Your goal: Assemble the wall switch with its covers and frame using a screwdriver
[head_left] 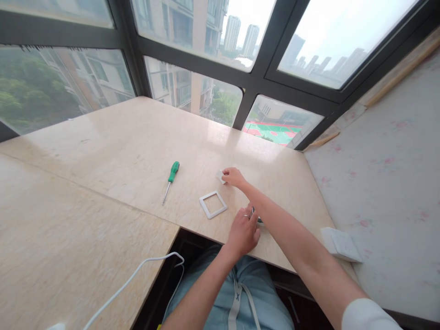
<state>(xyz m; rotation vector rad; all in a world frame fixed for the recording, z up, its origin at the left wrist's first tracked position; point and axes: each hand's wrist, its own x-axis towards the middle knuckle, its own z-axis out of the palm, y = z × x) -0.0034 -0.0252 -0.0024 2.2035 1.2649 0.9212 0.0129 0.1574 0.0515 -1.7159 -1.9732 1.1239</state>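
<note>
Well forward on the pale stone counter (pixel 192 137), my right hand (pixel 233 177) pinches a small white plastic piece (pixel 220 175) at or just above the surface. Nearer my body lies my left hand (pixel 243 229), a ring on one finger and its fingers curled against a small dark and silvery object (pixel 258 220). My right forearm and the fingers hide most of that object, so its kind does not show. A white square frame (pixel 213 214) with an open middle lies flat to the left of both hands. Farther left rests a green-handled screwdriver (pixel 171 181), tip toward me.
A white cable (pixel 137 270) runs over the counter's front left and down past its edge. Beside the flowered wall at right stands a white block-like object (pixel 340 244). Dark-framed windows (pixel 195 59) border the back. The counter has a cut-out where my legs are.
</note>
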